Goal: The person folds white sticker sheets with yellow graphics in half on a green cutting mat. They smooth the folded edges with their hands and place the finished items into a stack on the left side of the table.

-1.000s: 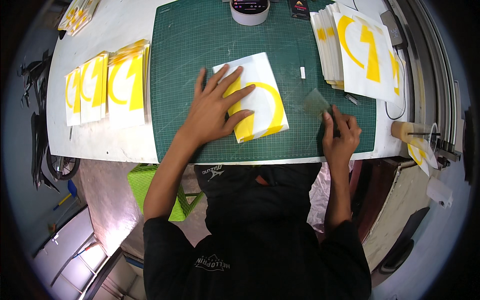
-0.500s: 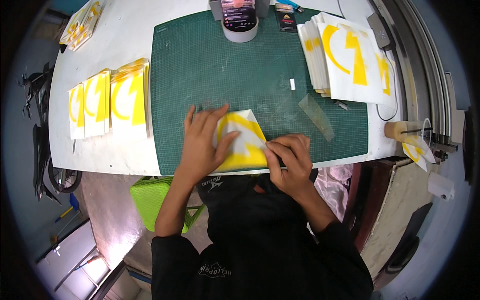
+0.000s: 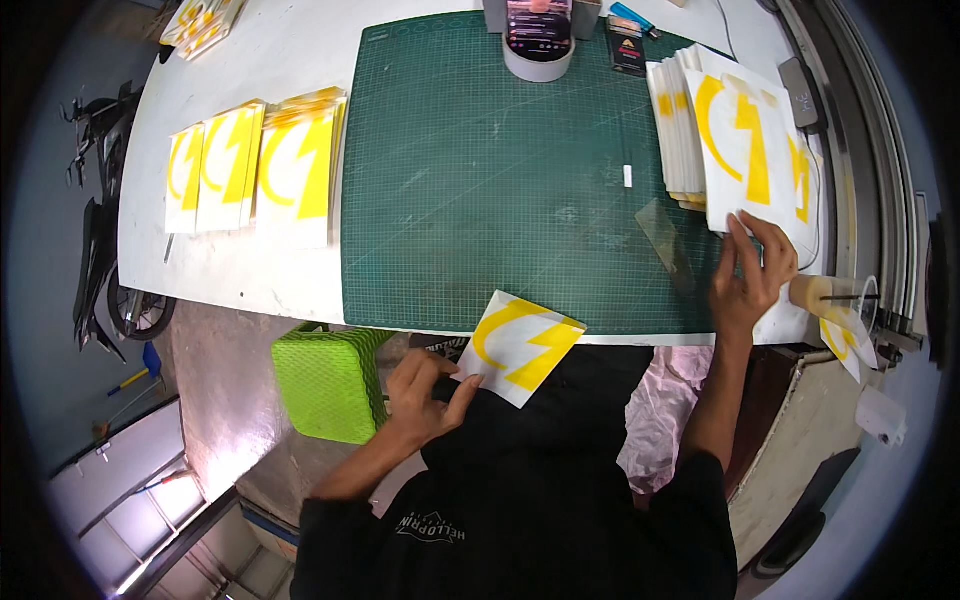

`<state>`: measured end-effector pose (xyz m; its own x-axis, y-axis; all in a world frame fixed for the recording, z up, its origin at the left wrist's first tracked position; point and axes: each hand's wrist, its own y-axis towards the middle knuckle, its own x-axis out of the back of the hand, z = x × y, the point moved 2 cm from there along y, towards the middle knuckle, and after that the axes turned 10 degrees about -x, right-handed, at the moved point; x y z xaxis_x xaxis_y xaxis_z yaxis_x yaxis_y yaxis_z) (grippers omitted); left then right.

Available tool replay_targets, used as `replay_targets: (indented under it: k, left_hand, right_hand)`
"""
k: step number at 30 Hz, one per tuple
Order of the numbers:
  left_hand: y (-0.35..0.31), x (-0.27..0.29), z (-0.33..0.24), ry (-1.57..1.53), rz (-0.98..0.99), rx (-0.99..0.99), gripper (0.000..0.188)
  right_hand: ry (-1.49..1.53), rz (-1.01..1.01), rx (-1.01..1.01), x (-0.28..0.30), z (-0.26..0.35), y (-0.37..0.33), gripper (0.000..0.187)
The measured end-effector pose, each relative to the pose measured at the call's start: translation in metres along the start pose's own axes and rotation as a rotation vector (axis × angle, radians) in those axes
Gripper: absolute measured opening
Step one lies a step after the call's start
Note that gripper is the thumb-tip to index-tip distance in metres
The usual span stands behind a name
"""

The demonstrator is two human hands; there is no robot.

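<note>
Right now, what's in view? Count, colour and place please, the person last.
Table: one, white, centre
Cutting mat: one, green, on table
Printed piece: one, white-yellow, table's near edge
Left stacks: three, white-yellow, left of mat
Far pile: one, white-yellow, upper left
Right stack: one, white-yellow, mat's right side
Plastic piece: one, clear, mat's right
Phone: one, dark, mat's far edge
Small box: one, black, right of phone
Cup: one, clear and tan, table's right edge
Stool: one, green, below table's left
Motorcycle: one, black, far left
Shirt: one, black, lower middle
Left hand: one, bare, holding printed piece
Right hand: one, bare, touching right stack
</note>
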<state>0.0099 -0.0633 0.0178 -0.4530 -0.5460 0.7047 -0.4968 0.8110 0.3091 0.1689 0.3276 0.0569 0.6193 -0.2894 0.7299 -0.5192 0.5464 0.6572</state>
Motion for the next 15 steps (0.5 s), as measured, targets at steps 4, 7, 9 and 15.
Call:
replay_targets:
  k: [4, 7, 9, 15]
  left_hand:
    - [-0.024, -0.041, 0.009, -0.128, -0.115, 0.439, 0.03]
    - [-0.015, -0.043, 0.006, -0.197, 0.016, 0.452, 0.025]
    - [-0.018, -0.033, 0.006, -0.362, 0.053, 0.559, 0.019]
    - [0.028, 0.047, 0.03, -0.415, -0.399, 0.638, 0.015]
  right_hand:
    - [0.044, -0.035, 0.015, -0.005, -0.002, -0.003, 0.032]
    - [0.064, -0.043, 0.037, -0.001, -0.006, -0.005, 0.03]
    - [0.066, -0.047, 0.059, 0.001, -0.005, -0.001, 0.027]
    - [0.183, 0.057, 0.115, 0.03, -0.007, 0.011, 0.027]
